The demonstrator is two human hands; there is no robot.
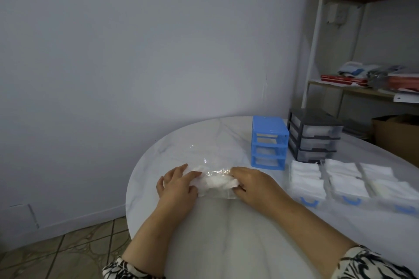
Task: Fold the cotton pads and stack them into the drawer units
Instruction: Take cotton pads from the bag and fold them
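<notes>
Both hands, left hand (176,184) & right hand (251,184), pinch clear bag (217,184) w/ cotton pads near table (226,244) left edge; slippery film may slip, spilling pads.

At three o'clock the shelf rack (353,88) runs past the frame edge, its clutter blurred. The rightmost drawer (394,190) is also cut off.

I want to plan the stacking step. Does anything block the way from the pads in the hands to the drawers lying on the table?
Nothing visible does. Bare table lies between the pads and the nearest drawer, which is already full of pads.
</notes>
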